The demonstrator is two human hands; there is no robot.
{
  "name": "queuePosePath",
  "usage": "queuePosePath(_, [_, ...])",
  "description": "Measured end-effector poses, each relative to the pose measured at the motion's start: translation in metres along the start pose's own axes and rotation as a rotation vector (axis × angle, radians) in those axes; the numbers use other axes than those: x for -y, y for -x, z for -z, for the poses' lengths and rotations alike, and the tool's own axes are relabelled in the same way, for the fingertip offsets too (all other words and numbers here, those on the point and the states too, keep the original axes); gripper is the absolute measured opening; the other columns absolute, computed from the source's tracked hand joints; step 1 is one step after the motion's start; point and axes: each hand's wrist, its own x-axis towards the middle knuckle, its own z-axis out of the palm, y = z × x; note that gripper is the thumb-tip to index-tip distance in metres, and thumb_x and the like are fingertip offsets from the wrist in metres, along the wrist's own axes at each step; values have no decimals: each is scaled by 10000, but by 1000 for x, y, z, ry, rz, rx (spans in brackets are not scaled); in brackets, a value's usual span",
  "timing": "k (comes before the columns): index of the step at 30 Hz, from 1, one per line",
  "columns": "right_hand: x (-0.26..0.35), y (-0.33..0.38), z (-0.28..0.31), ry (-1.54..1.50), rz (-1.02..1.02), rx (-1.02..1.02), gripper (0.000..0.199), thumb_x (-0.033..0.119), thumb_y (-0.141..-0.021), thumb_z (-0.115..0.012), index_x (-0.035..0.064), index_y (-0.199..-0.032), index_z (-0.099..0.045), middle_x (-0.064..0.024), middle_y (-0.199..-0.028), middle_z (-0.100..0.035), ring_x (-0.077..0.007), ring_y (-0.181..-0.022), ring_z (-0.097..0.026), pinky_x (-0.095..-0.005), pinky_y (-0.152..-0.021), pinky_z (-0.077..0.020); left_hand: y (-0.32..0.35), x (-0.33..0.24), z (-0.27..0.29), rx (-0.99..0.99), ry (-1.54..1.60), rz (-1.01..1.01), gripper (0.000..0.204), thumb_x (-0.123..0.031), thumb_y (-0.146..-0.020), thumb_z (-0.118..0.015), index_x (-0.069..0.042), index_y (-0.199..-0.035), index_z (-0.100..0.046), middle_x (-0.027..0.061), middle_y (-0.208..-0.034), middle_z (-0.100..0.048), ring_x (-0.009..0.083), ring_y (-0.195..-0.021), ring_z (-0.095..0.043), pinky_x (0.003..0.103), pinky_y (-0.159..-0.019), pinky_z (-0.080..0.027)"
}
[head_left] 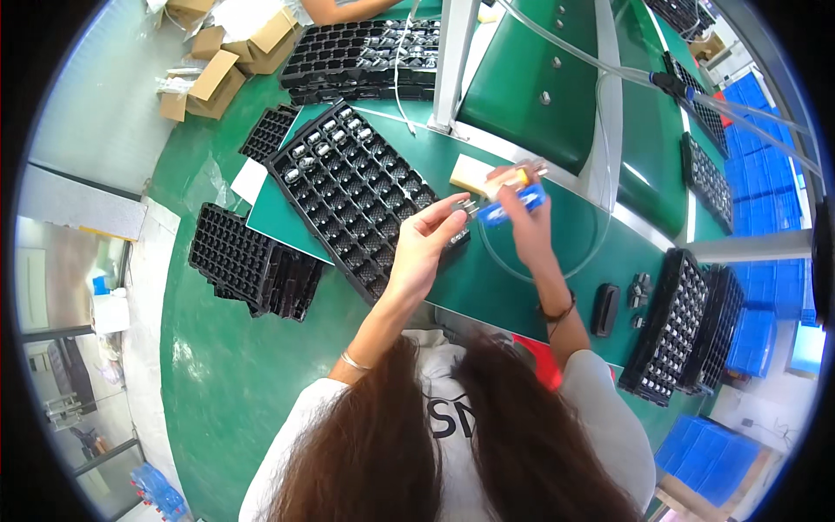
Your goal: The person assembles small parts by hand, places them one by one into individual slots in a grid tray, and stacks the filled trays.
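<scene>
Small metal part (464, 207), silvery and shiny, pinched between fingertips of left hand (424, 246) above green desk (487, 278). Right hand (519, 217) closed around blue-and-orange tool (513, 198), tip just beside the part. Black compartment tray (348, 191), partly filled with similar parts, lying at left, touching the left hand's side. Further black trays (674, 326) at right; cardboard boxes (226, 65) far behind.

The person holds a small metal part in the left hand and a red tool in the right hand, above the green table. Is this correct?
Not quite. In the head view the tool in the right hand is blue, not red. The left hand does hold a small metal part, above the green table.
</scene>
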Motion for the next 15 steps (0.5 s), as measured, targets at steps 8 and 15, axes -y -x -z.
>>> queuePosePath(8, [4, 31, -2, -10, -67, 11, 225, 143, -844, -579, 14, -1027, -561, -42, -966, -596, -93, -866, -553, -232, -754, -440, 11, -1, -10, 44, -81, 10, 311, -100, -843, -626, 12, -1130, -585, 34, -928, -639, 51, -793, -567, 187, -731, -459])
queuePosePath(15, [5, 35, -7, 28, -79, 59, 195, 117, -837, -610, 4, -993, -583, -17, -891, -611, -70, -793, -570, -211, -696, -457, 10, 2, 3, 91, -117, 22, 402, -138, -832, -642, 23, -1186, -537, 55, -998, -631, 72, -866, -562, 223, -795, -453])
